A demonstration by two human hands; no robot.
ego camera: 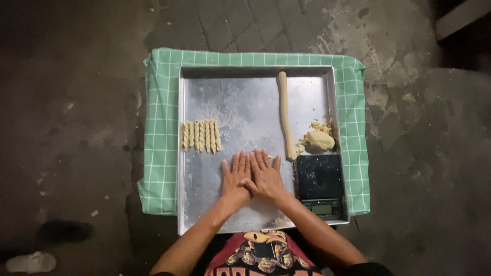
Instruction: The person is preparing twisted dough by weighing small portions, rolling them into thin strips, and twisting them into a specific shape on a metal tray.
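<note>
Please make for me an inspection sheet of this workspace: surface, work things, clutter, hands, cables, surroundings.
Surface: square silver metal tray lying on a green checked cloth.
Work things: long rolled dough rope near the tray's right side; row of short twisted dough sticks at its left; pale dough lump at the right edge.
Clutter: dough crumbs by the lump; small black digital scale in the tray's near right corner.
Hands: left hand and right hand flat on the tray, palms down, side by side and touching; no grip visible.
Cables: nothing seen.
Surroundings: dark stained paved floor.
</note>
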